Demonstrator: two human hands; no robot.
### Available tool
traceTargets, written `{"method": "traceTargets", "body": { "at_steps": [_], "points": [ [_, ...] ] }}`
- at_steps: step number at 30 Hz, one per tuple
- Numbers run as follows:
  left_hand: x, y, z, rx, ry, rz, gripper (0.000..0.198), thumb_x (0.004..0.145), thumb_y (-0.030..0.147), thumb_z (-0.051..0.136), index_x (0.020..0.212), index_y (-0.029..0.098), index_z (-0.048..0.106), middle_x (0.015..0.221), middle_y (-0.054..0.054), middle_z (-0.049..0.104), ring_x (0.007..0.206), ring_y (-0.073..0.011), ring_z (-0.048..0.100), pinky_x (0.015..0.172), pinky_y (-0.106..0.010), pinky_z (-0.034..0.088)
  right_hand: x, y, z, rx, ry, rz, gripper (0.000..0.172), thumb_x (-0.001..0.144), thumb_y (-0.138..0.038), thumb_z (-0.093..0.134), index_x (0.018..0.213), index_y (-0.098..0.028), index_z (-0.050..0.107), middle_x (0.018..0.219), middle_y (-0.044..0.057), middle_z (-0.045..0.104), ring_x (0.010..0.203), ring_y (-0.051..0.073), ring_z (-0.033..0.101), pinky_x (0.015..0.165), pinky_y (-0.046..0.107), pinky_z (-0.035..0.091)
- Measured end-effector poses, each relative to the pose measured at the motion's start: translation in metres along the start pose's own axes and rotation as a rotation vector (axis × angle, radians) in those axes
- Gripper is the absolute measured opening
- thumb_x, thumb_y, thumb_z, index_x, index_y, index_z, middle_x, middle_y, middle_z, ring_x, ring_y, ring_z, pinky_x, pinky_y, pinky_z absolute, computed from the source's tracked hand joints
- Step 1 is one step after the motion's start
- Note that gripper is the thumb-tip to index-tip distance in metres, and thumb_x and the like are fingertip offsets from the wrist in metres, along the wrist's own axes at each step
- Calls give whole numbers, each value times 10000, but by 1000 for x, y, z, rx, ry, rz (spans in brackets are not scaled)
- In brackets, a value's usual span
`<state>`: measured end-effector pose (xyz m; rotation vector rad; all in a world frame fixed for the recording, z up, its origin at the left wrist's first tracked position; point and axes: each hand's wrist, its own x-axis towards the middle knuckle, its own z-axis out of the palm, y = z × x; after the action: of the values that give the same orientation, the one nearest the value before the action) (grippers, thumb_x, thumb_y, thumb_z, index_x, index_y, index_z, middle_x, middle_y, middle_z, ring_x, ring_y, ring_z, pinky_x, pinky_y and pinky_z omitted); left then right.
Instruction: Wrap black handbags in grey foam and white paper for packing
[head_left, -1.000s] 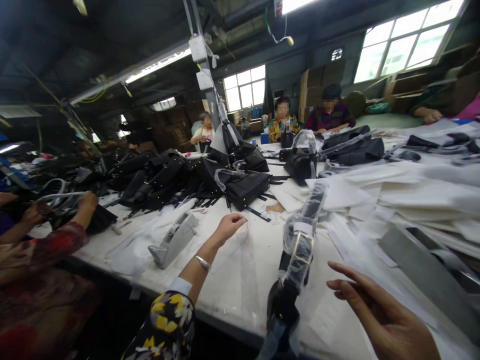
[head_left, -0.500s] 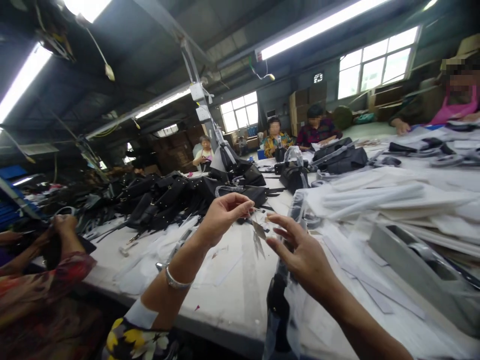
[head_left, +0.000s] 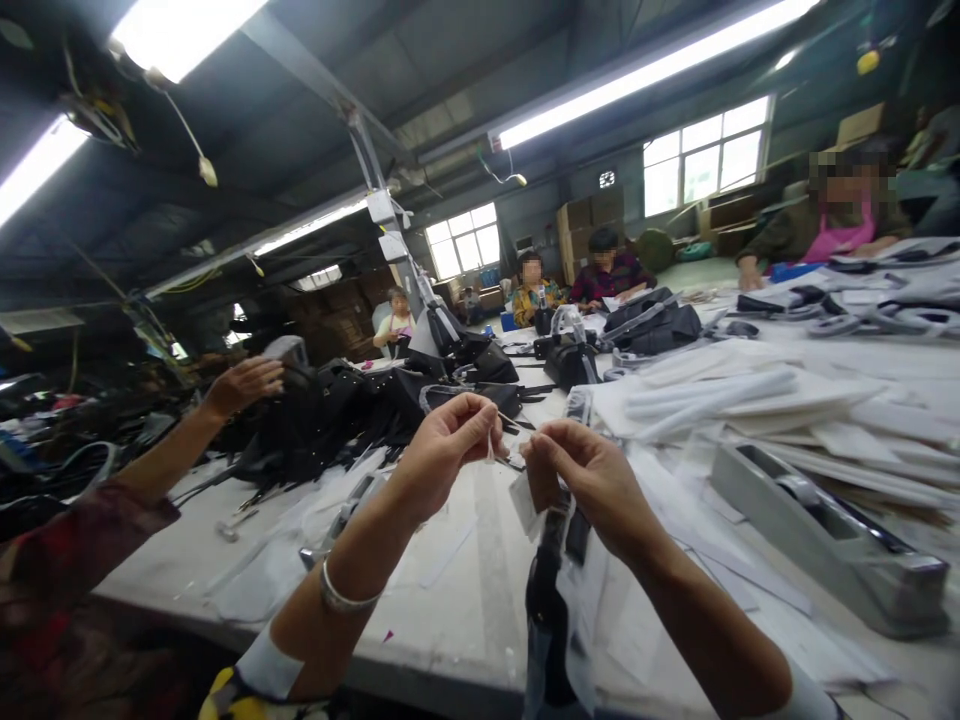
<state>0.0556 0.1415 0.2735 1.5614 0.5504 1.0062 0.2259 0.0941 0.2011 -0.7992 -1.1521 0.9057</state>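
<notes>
My left hand (head_left: 454,445) is closed in a pinch on a thin pale string (head_left: 491,445), above the white table. Close beside it, my right hand (head_left: 600,480) pinches the top of a brown hang tag (head_left: 541,482). A pale, see-through piece (head_left: 525,503) hangs next to that tag. Whether the string runs through the tag is too small to tell. Below my right hand lies a black strap (head_left: 551,590) partly wrapped in clear plastic, reaching over the table's front edge.
A grey tape dispenser (head_left: 825,540) stands at the right, near stacked white sheets (head_left: 750,400). Black bags (head_left: 345,400) are heaped at the back left. A co-worker's arm (head_left: 202,420) reaches in from the left. Several people sit across the table (head_left: 465,600).
My right hand has closed from spread fingers into a pinch on the hang tag, which hung free from the left hand's string. The co-worker's arm at left has reached forward to the bags.
</notes>
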Motion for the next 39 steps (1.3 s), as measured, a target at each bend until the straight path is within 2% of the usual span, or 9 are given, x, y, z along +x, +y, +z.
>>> {"method": "traceTargets", "body": {
  "at_steps": [7, 12, 17, 20, 24, 28, 32, 36, 39],
  "points": [
    [-4, 3, -6, 112, -218, -183, 482, 889, 612, 563, 1058, 167, 639, 708, 8, 593, 426, -28, 291, 383, -162, 182, 9, -2, -3, -49, 1, -55, 360, 833, -459, 703, 1094, -211, 690, 1012, 58, 742, 736, 151, 656, 614, 245, 510],
    [-8, 5, -7, 428, -368, -218, 357, 844, 485, 689, 928, 138, 696, 616, 21, 555, 522, -74, 426, 481, -193, 288, 10, -1, -4, -174, 33, -110, 362, 891, -479, 625, 1110, -201, 701, 1078, 84, 738, 832, 184, 679, 659, 266, 533],
    [-11, 3, -10, 223, -397, -268, 329, 907, 459, 628, 863, 138, 686, 551, 47, 516, 418, -32, 313, 409, -176, 199, 6, 3, -3, -169, 38, -97, 380, 924, -502, 582, 1128, -199, 684, 1076, 82, 739, 828, 172, 674, 656, 249, 519],
    [-10, 3, -8, -72, -288, -150, 262, 894, 413, 673, 838, 158, 658, 630, 23, 611, 453, -30, 461, 426, -134, 311, -1, 9, 3, -120, 8, -82, 374, 920, -492, 595, 1152, -208, 668, 1081, 79, 742, 889, 187, 688, 729, 266, 535],
    [-8, 5, 3, -341, -197, 7, 190, 874, 361, 715, 856, 179, 664, 867, -18, 728, 726, -105, 688, 669, -187, 541, -15, 20, 6, -161, -18, -80, 374, 924, -490, 588, 1180, -227, 658, 1103, 78, 739, 963, 225, 695, 774, 309, 558],
    [-7, 4, 18, -383, -174, 18, 151, 903, 332, 684, 882, 183, 671, 987, -29, 753, 844, -138, 723, 770, -231, 578, -29, 17, -3, -345, 37, -135, 412, 954, -532, 507, 1204, -248, 671, 1206, 82, 705, 1111, 273, 652, 943, 399, 523],
    [-7, 3, 36, -355, -216, -14, 178, 951, 328, 614, 910, 167, 676, 1052, -58, 753, 914, -159, 723, 835, -262, 573, -39, -1, -6, -312, -11, -269, 546, 937, -576, 512, 1399, -285, 520, 1382, 73, 592, 1297, 284, 524, 1115, 452, 383],
    [-7, 3, 46, -368, -237, 1, 180, 955, 322, 606, 896, 169, 680, 1058, -50, 753, 963, -171, 716, 875, -275, 562, -50, -12, -2, -191, -85, -74, 538, 898, -452, 652, 1374, -247, 510, 930, 48, 742, 868, 214, 699, 854, 374, 551],
    [-13, -5, 42, -354, -214, -15, 189, 951, 329, 610, 890, 166, 682, 1040, -58, 751, 955, -182, 716, 907, -310, 552, -61, -12, -13, -90, -2, 45, 372, 906, -443, 644, 1202, -219, 638, 738, 19, 718, 650, 168, 666, 676, 310, 565]
  ]
}}
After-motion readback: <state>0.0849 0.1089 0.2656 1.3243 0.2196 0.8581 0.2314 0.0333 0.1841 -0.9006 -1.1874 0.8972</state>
